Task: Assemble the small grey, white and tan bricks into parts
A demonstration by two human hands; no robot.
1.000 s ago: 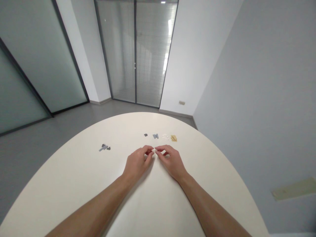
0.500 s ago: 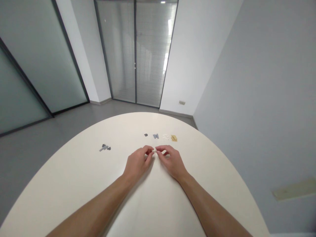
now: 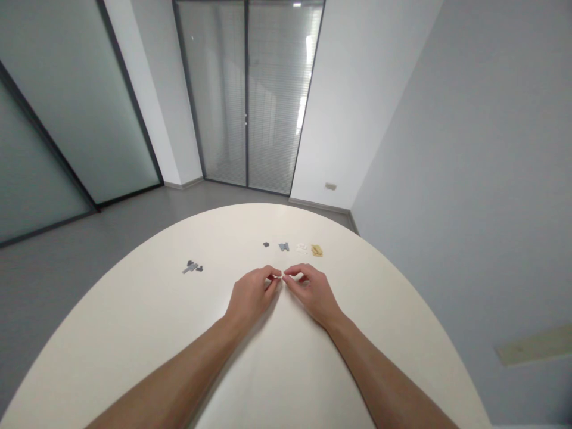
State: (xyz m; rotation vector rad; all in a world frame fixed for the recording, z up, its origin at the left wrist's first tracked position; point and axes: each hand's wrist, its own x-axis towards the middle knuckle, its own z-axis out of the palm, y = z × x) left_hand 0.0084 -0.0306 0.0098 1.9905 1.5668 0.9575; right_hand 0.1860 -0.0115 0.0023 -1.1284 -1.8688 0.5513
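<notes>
My left hand (image 3: pixel 251 293) and my right hand (image 3: pixel 315 292) meet fingertip to fingertip over the middle of the table. Between the pinched fingers is a small white piece (image 3: pixel 282 275), mostly covered, so its exact kind is hard to make out. Both hands are closed on it. Just beyond them lie small sorted groups: a dark grey piece (image 3: pixel 266 244), blue-grey pieces (image 3: pixel 284 246), white pieces (image 3: pixel 301 248) and tan pieces (image 3: pixel 317 251). Off to the left sits a cluster of grey and black pieces (image 3: pixel 192 267).
The round white table (image 3: pixel 147 333) curves away on both sides. Behind it stand glass panels with blinds (image 3: pixel 270 101) and a white wall with a socket (image 3: pixel 330 186). A grey wall (image 3: pixel 491 179) rises on the right.
The fingertips have come closer together, and less of the white piece shows between them. The whole view has shifted slightly; the loose groups keep their arrangement.
</notes>
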